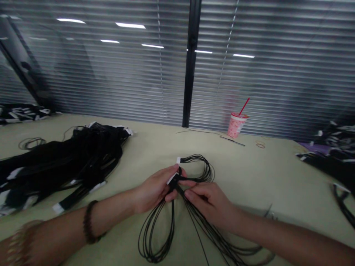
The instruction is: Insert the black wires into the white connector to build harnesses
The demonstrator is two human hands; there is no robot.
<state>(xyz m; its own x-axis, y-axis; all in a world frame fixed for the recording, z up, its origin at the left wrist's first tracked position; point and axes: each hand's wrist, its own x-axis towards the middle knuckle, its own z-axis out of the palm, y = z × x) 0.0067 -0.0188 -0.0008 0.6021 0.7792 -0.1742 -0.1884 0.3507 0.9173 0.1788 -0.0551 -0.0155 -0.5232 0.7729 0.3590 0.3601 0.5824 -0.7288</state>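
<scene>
Item under the hands: a cable bundle (179, 187), located over the near middle of the pale table (155, 151). It consists of many thin black strands, smooth and slightly glossy, gathered at a dark junction between the hands. From there it spreads in three directions: a small round loop curls up and to the right, a longer, narrower loop hangs toward the near edge of the view, and a thick run of strands fans down to the right, passing beneath the right forearm. One strand stands off from that run, nearly straight. The small loop ends in a white end piece (178, 160), just above the left fingertips. A second white piece (172, 178) shows at the junction, set at a slant. Any markings are too small to read.

Hands: the left hand (155, 188) is closed around the junction, thumb uppermost. The right hand (210, 203) pinches the strands just beside it, thumb against fingers. The two hands are close together.

Surroundings: a heap of black cables (94, 147) with white ends lies to the left; a further dark pile (338, 162) is at the right. A pink cup (236, 125) with a red straw (244, 106) stands near the blinds (133, 81).
</scene>
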